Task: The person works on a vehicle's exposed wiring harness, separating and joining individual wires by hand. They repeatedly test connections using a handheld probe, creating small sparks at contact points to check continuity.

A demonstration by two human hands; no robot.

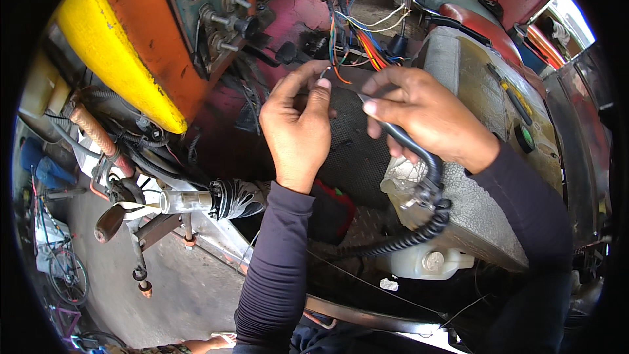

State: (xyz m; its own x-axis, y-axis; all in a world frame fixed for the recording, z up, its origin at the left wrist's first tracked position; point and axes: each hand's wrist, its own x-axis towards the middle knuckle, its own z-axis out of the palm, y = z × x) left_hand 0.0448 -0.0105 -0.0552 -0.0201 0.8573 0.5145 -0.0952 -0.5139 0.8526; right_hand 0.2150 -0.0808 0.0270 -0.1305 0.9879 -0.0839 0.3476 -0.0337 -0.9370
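My left hand (298, 124) is closed, thumb against forefinger, pinching the end of a thin wire (324, 73) whose tip looks pale. My right hand (419, 108) is wrapped round a black-handled pointed probe (395, 132), its thin metal tip turned toward my left hand. From the handle a black coiled cord (400, 239) loops down, with a metal clip (419, 202) beside it. An orange wire (339, 73) hangs between my hands, apart from the probe tip. Red and yellow wires (372, 51) run down behind my right fingers.
A worn grey seat (452, 196) at right carries a yellow-and-black hand tool (516, 99) and a tape roll (524, 138). An orange-and-yellow panel (141, 39) with levers (219, 19) stands at left. Below are a whitish plastic jug (429, 262) and a metal-tube lever (187, 202).
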